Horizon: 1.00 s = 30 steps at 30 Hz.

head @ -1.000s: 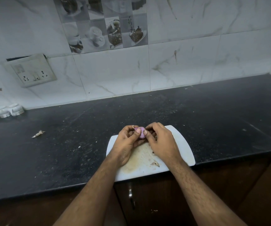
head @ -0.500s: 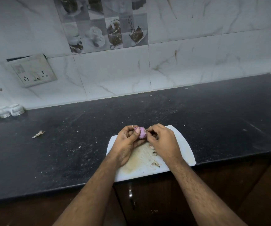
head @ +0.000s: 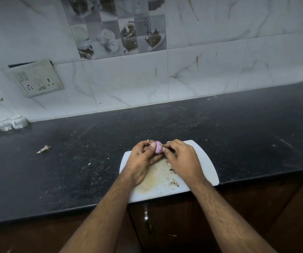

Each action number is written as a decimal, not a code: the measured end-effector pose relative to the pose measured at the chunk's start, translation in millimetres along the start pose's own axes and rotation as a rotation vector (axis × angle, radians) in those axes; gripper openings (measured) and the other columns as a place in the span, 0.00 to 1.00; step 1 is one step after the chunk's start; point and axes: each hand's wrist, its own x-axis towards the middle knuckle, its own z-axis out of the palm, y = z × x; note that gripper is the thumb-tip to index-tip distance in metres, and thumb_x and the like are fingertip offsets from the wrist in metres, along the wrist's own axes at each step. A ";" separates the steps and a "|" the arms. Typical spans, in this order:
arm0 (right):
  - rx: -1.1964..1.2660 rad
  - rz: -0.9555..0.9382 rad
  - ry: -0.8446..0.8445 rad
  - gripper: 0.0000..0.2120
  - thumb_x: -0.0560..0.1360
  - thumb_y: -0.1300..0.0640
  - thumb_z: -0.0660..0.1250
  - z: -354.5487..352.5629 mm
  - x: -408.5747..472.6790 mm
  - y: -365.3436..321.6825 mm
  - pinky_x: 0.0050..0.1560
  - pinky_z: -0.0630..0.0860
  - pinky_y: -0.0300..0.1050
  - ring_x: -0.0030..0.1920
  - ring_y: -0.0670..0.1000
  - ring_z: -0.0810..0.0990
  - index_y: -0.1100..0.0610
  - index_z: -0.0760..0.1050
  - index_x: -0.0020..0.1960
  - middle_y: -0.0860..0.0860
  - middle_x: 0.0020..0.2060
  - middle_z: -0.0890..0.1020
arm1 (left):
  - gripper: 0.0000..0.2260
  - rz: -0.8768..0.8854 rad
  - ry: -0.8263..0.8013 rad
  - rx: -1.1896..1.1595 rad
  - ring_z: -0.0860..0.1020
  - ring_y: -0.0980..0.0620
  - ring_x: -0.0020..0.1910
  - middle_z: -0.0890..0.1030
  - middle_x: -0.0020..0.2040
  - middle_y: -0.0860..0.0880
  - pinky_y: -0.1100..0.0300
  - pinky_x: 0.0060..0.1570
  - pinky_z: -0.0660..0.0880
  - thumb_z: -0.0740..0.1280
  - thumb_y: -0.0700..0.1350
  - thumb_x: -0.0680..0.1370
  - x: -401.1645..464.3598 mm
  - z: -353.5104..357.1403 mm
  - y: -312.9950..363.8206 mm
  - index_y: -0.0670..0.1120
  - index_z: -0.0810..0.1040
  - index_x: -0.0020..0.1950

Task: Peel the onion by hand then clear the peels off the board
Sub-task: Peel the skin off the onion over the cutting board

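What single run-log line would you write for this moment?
stage: peeling | onion: held by left hand and right hand over board | peels: on board, uncleared

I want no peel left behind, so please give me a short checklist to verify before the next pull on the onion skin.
1. Onion gripped by left hand: ok.
2. Right hand fingertips pinching at the onion: ok.
3. Onion held over the cutting board: ok.
4. Skin fully off: cannot tell, far side hidden.
5. Peels cleared off the board: not ok.
6. Scrap lying on the counter: not ok.
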 end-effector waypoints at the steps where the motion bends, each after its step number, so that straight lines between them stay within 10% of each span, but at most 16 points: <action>1: 0.008 0.000 0.005 0.05 0.78 0.50 0.71 0.1 0.2 0.3 0.44 0.80 0.45 0.43 0.42 0.80 0.51 0.84 0.51 0.42 0.42 0.82 | 0.18 0.001 -0.006 0.008 0.86 0.43 0.56 0.83 0.56 0.34 0.57 0.52 0.83 0.66 0.40 0.84 -0.3 0.1 0.0 0.30 0.71 0.68; 30: -0.008 0.000 0.049 0.08 0.81 0.48 0.68 -0.2 -0.4 -2.7 0.43 0.81 0.45 0.43 0.43 0.79 0.51 0.81 0.52 0.42 0.45 0.81 | 0.16 0.036 -0.027 0.027 0.86 0.42 0.55 0.85 0.55 0.36 0.53 0.53 0.83 0.69 0.38 0.82 0.8 -2.7 -3.2 0.32 0.73 0.66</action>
